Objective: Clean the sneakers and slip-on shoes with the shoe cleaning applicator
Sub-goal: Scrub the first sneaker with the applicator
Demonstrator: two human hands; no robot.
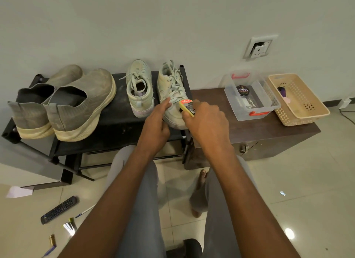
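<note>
The shoe cleaning applicator [187,107], yellow w/ a red & black label, sits in the right hand [206,123], fingers curled round it, pressed against the near-right side of the right sneaker [172,96]. Right hand is knuckles-up, wrist roughly straight, forearm running from the bottom right of the view up toward the shoe. Left hand [156,123] comes in beside it: index finger stretched out & touching the sneaker's left side near the laces, other fingers curled under, holding nothing I can see. Both forearms converge on that one shoe.

The right sneaker is pale mint, laced, toe pointing to the far wall, sitting at the right end of the black shoe rack [117,113]. Just left of it, the left sneaker [140,88], same colour, heel toward the viewer, not touched. Further left on the rack, well apart from the sneakers, the pair of grey slip-on shoes [63,104] w/ cream soles, heels near.

Right of the rack, touching it, a dark brown low cabinet [249,130]. On it a clear plastic box [249,98] w/ red handles, a round black polish tin [242,90] inside; just beside it to the right a beige basket [299,102].

Near floor, left: a remote control [58,209], a pen [84,211], a bit of paper [19,192]. Person's grey-trousered knees & a bare foot [199,192] below the arms.
</note>
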